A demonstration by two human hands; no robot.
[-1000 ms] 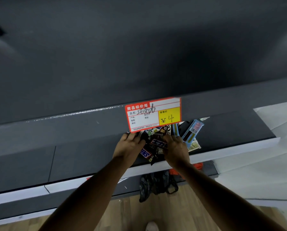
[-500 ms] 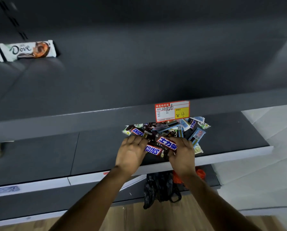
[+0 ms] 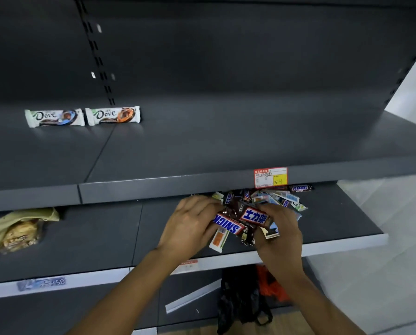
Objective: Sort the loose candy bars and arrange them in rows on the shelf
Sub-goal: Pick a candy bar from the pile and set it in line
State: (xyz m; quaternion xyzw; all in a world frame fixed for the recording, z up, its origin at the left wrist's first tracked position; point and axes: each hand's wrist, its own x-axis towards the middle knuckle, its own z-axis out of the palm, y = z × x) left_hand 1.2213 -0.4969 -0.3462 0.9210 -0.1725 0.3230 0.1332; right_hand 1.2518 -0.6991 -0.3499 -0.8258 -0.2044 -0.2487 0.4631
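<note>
— On the lower shelf (image 3: 342, 213), what are the hands doing?
— Left hand (image 3: 190, 228) and right hand (image 3: 280, 235) together clutch a bunch of Snickers (image 3: 240, 222), fingers curled round it, at the near edge of the candy pile (image 3: 272, 198).
— Anything sorted?
— Two Dove bars (image 3: 82, 116) lie end to end on the upper shelf (image 3: 226, 146), far left of the price tag (image 3: 270, 177).
</note>
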